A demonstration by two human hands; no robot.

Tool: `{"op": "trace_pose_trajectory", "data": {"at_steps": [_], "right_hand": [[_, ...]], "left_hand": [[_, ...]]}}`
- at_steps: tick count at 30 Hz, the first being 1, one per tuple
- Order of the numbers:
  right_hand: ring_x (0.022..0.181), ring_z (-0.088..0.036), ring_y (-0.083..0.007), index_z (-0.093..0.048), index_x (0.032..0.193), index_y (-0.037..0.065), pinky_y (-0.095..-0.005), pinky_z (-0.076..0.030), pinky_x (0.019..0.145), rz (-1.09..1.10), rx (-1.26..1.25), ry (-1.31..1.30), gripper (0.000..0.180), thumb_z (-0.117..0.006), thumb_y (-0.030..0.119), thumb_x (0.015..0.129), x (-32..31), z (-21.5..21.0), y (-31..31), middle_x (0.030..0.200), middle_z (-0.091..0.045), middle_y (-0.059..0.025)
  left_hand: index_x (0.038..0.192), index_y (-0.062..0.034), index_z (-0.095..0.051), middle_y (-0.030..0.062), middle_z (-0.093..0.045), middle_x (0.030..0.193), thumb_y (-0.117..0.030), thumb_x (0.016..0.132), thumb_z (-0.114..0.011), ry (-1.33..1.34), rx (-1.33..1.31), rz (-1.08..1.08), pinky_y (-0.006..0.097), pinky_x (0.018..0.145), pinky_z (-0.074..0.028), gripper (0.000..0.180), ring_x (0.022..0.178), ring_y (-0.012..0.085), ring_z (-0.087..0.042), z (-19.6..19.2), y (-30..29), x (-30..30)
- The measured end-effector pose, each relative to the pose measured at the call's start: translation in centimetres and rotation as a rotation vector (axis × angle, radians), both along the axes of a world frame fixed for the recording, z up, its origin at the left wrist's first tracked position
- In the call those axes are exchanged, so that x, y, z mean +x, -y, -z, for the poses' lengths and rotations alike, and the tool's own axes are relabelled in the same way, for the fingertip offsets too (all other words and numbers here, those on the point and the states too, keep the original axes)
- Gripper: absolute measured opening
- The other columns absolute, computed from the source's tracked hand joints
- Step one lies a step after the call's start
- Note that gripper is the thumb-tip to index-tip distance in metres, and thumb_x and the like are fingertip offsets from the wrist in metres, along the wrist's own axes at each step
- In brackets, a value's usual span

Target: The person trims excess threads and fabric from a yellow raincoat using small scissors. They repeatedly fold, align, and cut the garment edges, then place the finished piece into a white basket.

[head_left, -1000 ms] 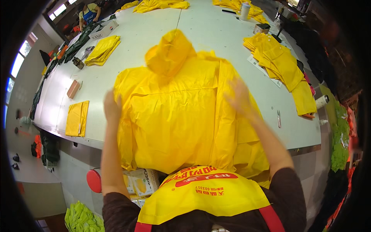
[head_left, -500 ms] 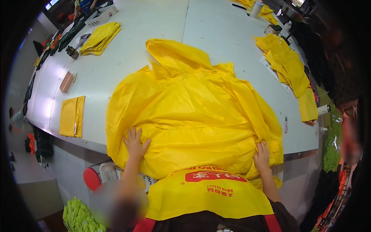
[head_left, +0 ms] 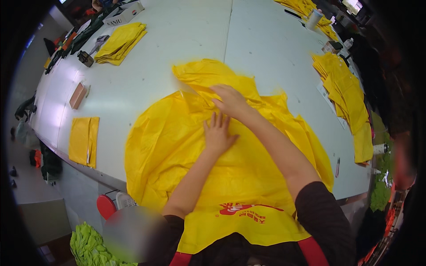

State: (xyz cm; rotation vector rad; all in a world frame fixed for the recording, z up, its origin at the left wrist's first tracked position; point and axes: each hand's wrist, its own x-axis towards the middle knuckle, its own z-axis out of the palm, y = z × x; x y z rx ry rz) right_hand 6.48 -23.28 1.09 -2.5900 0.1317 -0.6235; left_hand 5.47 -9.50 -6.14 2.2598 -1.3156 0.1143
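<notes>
A yellow hooded garment (head_left: pixel 177 142), shiny and thin like a raincoat, lies spread and wrinkled on the table in front of me, hood at the far end. My left hand (head_left: pixel 219 135) rests flat on its upper middle, fingers spread. Just beyond, my right hand (head_left: pixel 231 102) reaches in from the right to the neckline below the hood, thumb and fingers apart against the cloth. Its fingertips are partly hidden. The garment's near edge meets the yellow apron (head_left: pixel 239 230) with red print that I wear.
The pale table (head_left: pixel 186 35) carries a folded yellow piece (head_left: pixel 80 142), a brown block (head_left: pixel 78 95) and a yellow stack (head_left: pixel 122 43) at left. More yellow pieces (head_left: pixel 346 97), a thread cone (head_left: pixel 314 20) and small snips (head_left: pixel 337 167) lie at right. Light-green cloth (head_left: pixel 91 244) sits below left.
Both hands have left the garment's near sides and moved inward and away from me, to its upper middle and neckline. The hood looks lower and more crumpled; the whole view has shifted slightly.
</notes>
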Motion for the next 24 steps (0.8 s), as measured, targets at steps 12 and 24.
{"op": "trace_pose_trajectory", "data": {"at_steps": [12, 24], "right_hand": [[0.079, -0.059, -0.0317, -0.063, 0.096, 0.009, -0.0384, -0.046, 0.066, -0.288, 0.193, 0.064, 0.027, -0.056, 0.012, 0.071, -0.5, -0.1, 3.6, 0.084, -0.062, -0.0133], [0.096, -0.053, -0.0257, -0.061, 0.098, 0.008, -0.0433, -0.037, 0.087, -0.281, -0.158, -0.299, 0.033, -0.056, 0.006, 0.066, -23.0, 2.3, -3.7, 0.089, -0.06, -0.0079]], "left_hand": [[0.132, -0.0085, -0.036, 0.0157, -0.032, 0.138, -0.05, 0.076, -0.055, -0.035, 0.193, -0.012, 0.057, 0.101, -0.019, 0.072, 0.128, 0.0322, -0.028, 0.4, 1.9, -0.1], [0.131, -0.0087, -0.034, 0.0088, -0.039, 0.133, 0.008, 0.077, -0.042, -2.196, -0.382, -0.363, 0.038, 0.103, -0.032, 0.057, 0.125, 0.0231, -0.037, -3.0, -15.7, -12.0]]}}
